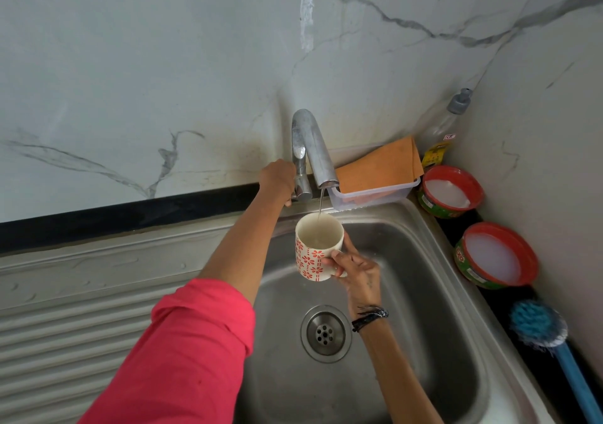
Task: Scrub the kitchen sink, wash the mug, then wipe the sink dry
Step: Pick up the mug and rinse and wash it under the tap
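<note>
Your right hand (354, 268) holds the mug (317, 248) upright over the basin of the sink (424, 293), fingers and thumb curled round its right side where the handle would be — the handle itself is hidden behind your hand. The mug is white with a red flower pattern, and it sits directly under the spout of the tap (311, 149), where a thin stream of water (320, 202) falls into it. Your left hand (276, 179) reaches to the base of the tap and is wrapped round the lever there; the fingers are mostly out of sight behind the metal, so you cannot tell exactly how tightly they close. A pink sleeve (182, 352) covers your left upper arm, and a dark bracelet (370, 317) circles your right wrist. Below the mug, the drain (325, 333) lies in the middle of the basin floor. Behind the sink to the right, a clear plastic tray (375, 192) carries an orange cloth (381, 166), with a bottle (440, 130) standing in the corner just beyond it. Along the right edge sit two red-rimmed tubs (450, 192) (496, 255) of white paste, and nearer to you a blue brush (541, 325) lies on the dark counter — well apart from both hands.
</note>
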{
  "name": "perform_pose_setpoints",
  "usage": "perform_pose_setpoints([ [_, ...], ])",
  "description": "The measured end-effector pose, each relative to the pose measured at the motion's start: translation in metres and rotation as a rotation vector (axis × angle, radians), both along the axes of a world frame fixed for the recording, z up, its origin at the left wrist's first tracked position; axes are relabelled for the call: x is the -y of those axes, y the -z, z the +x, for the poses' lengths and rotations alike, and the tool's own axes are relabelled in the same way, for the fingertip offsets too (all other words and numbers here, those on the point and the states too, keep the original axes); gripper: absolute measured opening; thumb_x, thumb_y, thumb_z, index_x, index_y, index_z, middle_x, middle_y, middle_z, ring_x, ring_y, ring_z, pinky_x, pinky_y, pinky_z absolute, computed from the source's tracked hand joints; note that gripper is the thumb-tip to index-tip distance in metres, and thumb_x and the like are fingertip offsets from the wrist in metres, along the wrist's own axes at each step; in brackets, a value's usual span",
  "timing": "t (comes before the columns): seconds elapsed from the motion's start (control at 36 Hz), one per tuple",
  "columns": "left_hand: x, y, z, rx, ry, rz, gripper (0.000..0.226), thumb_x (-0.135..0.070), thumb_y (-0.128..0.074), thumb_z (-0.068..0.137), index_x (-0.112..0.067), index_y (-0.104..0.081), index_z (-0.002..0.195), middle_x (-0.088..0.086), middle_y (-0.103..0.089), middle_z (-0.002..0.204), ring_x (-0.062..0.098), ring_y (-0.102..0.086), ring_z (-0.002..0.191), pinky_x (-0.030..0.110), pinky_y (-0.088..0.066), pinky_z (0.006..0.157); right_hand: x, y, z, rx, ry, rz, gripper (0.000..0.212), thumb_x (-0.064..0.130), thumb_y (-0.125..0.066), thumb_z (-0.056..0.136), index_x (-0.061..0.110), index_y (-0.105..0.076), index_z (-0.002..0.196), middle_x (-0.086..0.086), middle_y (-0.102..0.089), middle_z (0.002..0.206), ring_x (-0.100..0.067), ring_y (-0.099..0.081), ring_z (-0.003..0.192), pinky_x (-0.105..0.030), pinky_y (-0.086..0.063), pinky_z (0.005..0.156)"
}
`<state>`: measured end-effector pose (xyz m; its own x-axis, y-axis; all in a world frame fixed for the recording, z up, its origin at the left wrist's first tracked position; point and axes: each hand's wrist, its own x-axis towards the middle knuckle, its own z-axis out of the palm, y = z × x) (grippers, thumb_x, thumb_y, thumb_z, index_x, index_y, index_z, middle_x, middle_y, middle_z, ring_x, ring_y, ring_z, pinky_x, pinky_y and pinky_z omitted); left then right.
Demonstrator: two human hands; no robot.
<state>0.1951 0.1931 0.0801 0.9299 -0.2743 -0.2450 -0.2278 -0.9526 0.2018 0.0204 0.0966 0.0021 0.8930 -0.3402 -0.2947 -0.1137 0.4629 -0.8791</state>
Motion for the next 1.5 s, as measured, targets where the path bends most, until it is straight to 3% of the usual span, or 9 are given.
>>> perform_pose_setpoints([
  [0.22, 0.000, -0.001, 0.000, -0.018, 0.004, 0.017, 0.029, -0.009, -0.072, 0.078, -0.001, -0.061, 0.105, 0.010, -0.068, 0.101, 0.021, -0.065, 0.095, 0.028, -0.048, 0.081, -0.002, -0.010, -0.002, -0.082, 0.047, 0.000, 0.017, 0.015, -0.077, 0.059, 0.001, -0.069, 0.054, -0.013, -0.057, 0.131, -0.032, -0.051, 0.124, -0.054, -0.038, 0.105],
  [0.39, 0.000, 0.000, 0.001, -0.002, 0.000, -0.002, 0.026, -0.008, -0.068, 0.081, -0.002, -0.061, 0.105, 0.010, -0.067, 0.103, 0.021, -0.064, 0.096, 0.026, -0.046, 0.079, 0.000, -0.004, 0.000, -0.048, 0.050, -0.004, 0.036, -0.009, -0.062, 0.080, 0.005, -0.065, 0.047, -0.004, -0.057, 0.132, -0.025, -0.054, 0.121, -0.053, -0.042, 0.101],
  [0.5, 0.000, 0.001, 0.000, 0.014, 0.007, 0.003, 0.024, -0.008, -0.066, 0.083, -0.001, -0.061, 0.106, 0.010, -0.067, 0.104, 0.021, -0.065, 0.096, 0.027, -0.047, 0.082, 0.000, -0.005, 0.000, -0.059, 0.029, -0.030, 0.018, 0.007, -0.075, 0.065, -0.002, -0.063, 0.056, 0.004, -0.056, 0.130, -0.014, -0.060, 0.107, -0.035, -0.053, 0.081],
  [0.64, 0.000, 0.001, 0.001, 0.007, 0.005, 0.004, 0.025, -0.008, -0.067, 0.083, -0.001, -0.062, 0.106, 0.010, -0.068, 0.104, 0.021, -0.065, 0.097, 0.028, -0.048, 0.083, -0.001, -0.001, 0.000, -0.084, 0.059, -0.015, 0.012, -0.002, -0.070, 0.075, -0.014, -0.068, 0.079, -0.009, -0.056, 0.132, -0.023, -0.063, 0.100, -0.048, -0.046, 0.098],
  [0.86, 0.001, 0.000, 0.001, -0.011, 0.007, 0.005, 0.026, -0.007, -0.069, 0.081, -0.001, -0.062, 0.105, 0.010, -0.068, 0.104, 0.022, -0.065, 0.097, 0.028, -0.048, 0.082, 0.001, 0.004, 0.001, -0.056, 0.032, -0.019, 0.016, 0.009, -0.077, 0.062, 0.004, -0.068, 0.050, 0.006, -0.061, 0.124, -0.012, -0.060, 0.110, -0.044, -0.048, 0.095],
  [1.11, 0.001, 0.001, 0.001, 0.004, 0.009, 0.004, 0.026, -0.007, -0.067, 0.082, -0.002, -0.061, 0.107, 0.010, -0.067, 0.104, 0.022, -0.065, 0.097, 0.027, -0.047, 0.081, 0.001, 0.004, -0.001, -0.039, 0.042, -0.110, 0.021, 0.014, -0.076, 0.057, -0.002, -0.063, 0.052, 0.000, -0.059, 0.128, -0.022, -0.054, 0.121, -0.035, -0.052, 0.081],
  [1.22, 0.000, 0.000, 0.000, 0.003, 0.009, 0.006, 0.026, -0.008, -0.068, 0.081, -0.001, -0.062, 0.105, 0.010, -0.068, 0.103, 0.022, -0.065, 0.096, 0.027, -0.047, 0.079, 0.000, 0.003, -0.002, -0.062, 0.053, -0.074, 0.025, 0.033, -0.075, 0.044, 0.009, -0.071, 0.051, -0.004, -0.056, 0.133, -0.025, -0.054, 0.122, -0.047, -0.049, 0.094],
  [1.39, 0.001, 0.000, 0.001, -0.002, 0.007, 0.015, 0.028, -0.008, -0.069, 0.081, -0.002, -0.062, 0.107, 0.010, -0.068, 0.104, 0.022, -0.065, 0.097, 0.028, -0.048, 0.082, 0.000, 0.004, 0.000, -0.035, 0.025, -0.040, 0.017, 0.007, -0.075, 0.069, 0.018, -0.076, 0.055, -0.005, -0.053, 0.136, -0.028, -0.054, 0.121, -0.052, -0.045, 0.098],
  [1.5, 0.001, 0.000, 0.001, -0.021, 0.004, 0.023, 0.030, -0.008, -0.072, 0.078, -0.002, -0.062, 0.105, 0.010, -0.068, 0.103, 0.022, -0.065, 0.097, 0.029, -0.048, 0.084, 0.000, 0.003, -0.001, -0.037, 0.014, -0.048, 0.009, 0.023, -0.077, 0.052, 0.015, -0.074, 0.054, -0.003, -0.057, 0.132, -0.011, -0.061, 0.110, -0.045, -0.050, 0.092],
])
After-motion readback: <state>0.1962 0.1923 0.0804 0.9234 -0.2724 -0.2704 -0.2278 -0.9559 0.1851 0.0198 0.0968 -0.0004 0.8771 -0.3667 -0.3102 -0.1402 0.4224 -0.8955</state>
